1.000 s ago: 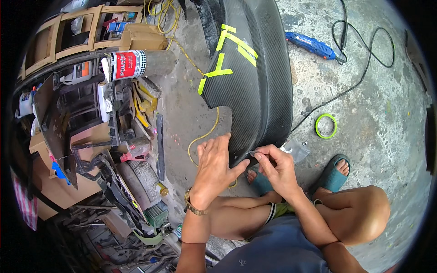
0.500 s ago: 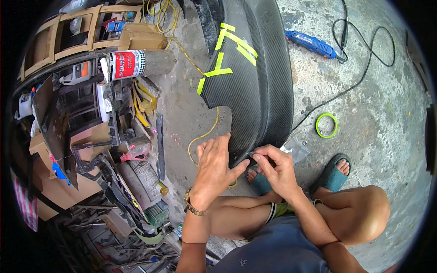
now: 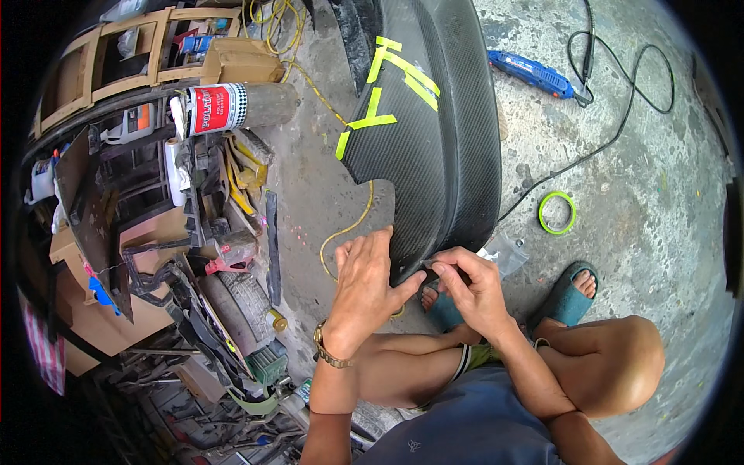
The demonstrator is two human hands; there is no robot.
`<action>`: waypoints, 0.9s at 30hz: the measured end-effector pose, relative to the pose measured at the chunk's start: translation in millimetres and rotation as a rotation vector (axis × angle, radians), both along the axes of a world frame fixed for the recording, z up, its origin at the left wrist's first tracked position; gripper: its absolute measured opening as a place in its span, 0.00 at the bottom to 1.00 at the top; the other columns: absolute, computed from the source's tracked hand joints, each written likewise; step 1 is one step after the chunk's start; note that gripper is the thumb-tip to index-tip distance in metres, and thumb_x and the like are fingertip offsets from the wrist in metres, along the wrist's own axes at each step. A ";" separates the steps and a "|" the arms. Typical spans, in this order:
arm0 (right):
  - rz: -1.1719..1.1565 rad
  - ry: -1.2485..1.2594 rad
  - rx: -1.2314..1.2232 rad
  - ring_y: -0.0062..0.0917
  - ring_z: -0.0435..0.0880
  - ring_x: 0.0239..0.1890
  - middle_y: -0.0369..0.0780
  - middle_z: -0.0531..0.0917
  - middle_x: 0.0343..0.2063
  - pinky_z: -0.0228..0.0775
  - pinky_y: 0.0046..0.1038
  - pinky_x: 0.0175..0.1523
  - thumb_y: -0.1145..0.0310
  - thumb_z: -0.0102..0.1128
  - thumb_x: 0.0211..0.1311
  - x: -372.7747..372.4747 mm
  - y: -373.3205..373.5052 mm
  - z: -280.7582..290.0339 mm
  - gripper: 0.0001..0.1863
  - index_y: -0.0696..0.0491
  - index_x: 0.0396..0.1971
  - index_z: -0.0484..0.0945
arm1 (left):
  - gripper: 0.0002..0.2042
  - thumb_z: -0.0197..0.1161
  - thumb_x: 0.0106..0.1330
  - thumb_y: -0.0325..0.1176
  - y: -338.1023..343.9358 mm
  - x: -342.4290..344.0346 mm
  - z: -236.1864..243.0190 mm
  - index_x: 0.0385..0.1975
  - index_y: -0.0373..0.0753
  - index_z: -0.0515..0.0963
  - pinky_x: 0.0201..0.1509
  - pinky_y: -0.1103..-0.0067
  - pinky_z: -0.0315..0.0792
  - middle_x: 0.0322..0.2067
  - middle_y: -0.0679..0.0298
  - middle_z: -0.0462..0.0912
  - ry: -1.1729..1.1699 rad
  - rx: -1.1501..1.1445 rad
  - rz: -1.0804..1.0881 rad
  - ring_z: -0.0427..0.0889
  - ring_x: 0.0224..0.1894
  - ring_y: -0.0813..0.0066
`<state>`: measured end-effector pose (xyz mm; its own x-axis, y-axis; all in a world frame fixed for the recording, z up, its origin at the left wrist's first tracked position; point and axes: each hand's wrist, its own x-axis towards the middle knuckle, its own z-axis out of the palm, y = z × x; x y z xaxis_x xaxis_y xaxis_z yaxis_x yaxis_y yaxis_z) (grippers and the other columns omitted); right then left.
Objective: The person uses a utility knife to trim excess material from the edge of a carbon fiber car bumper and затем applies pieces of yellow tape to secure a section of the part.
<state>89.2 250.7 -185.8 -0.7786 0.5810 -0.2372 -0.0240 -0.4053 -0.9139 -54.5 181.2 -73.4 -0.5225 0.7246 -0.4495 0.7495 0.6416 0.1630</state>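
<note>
A long dark carbon-fibre panel [image 3: 422, 163] with a curved raised side reaches from the top of the view to my hands. Strips of yellow-green tape [image 3: 373, 122] stick to its upper left part. At its near left corner, my left hand [image 3: 366, 275] grips the edge, thumb spread along the near rim and fingertips at the left side. My right hand [image 3: 469, 283] is closed in a pinch at the near edge, close to the left thumb. Between its fingertips is a small greyish thing, too small to name.
On the floor to the right lie a blue corded rotary tool [image 3: 535, 74], a green tape roll [image 3: 556, 212] and a clear plastic bag [image 3: 508, 256]. A large red-labelled can [image 3: 221, 108], cardboard and cluttered parts fill the left. A yellow cord [image 3: 353, 229] runs beside the panel.
Both hands stay in nearly the same place, with only a very slight shift of the right fingers. The view has moved a little; nothing was let go.
</note>
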 end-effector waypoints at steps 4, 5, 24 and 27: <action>0.023 -0.027 -0.068 0.18 0.78 0.20 0.39 0.80 0.25 0.69 0.23 0.25 0.74 0.59 0.71 1.1 0.1 1.5 0.05 0.61 0.39 0.80 | 0.36 0.78 0.52 0.43 0.1 -0.1 -0.4 0.56 0.25 0.72 0.61 0.63 0.62 0.48 0.46 0.80 -0.003 0.012 -0.008 0.76 0.52 0.49; 0.018 -0.023 -0.054 0.18 0.77 0.20 0.39 0.80 0.24 0.69 0.23 0.24 0.74 0.59 0.71 0.8 0.4 1.9 0.05 0.61 0.39 0.80 | 0.37 0.78 0.52 0.43 0.3 0.0 -0.1 0.57 0.25 0.72 0.61 0.63 0.62 0.48 0.46 0.80 -0.005 0.007 -0.007 0.76 0.52 0.49; 0.033 -0.040 -0.022 0.25 0.81 0.23 0.42 0.81 0.25 0.71 0.27 0.30 0.76 0.61 0.69 1.5 3.4 4.8 0.04 0.61 0.38 0.81 | 0.36 0.77 0.52 0.43 -1.4 -0.4 -2.7 0.56 0.26 0.72 0.61 0.63 0.62 0.48 0.47 0.80 0.003 0.011 -0.022 0.76 0.52 0.49; 0.050 -0.047 -0.021 0.25 0.80 0.23 0.42 0.80 0.24 0.71 0.27 0.30 0.76 0.60 0.69 1.6 4.8 6.4 0.04 0.61 0.38 0.80 | 0.36 0.77 0.52 0.43 -1.2 -0.5 -1.4 0.56 0.26 0.72 0.61 0.63 0.62 0.48 0.47 0.80 0.004 0.012 -0.020 0.76 0.52 0.49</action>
<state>90.8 255.6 -179.4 -0.7946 0.5359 -0.2853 0.0393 -0.4236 -0.9050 -55.0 180.0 -74.8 -0.5094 0.7405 -0.4384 0.7632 0.6241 0.1673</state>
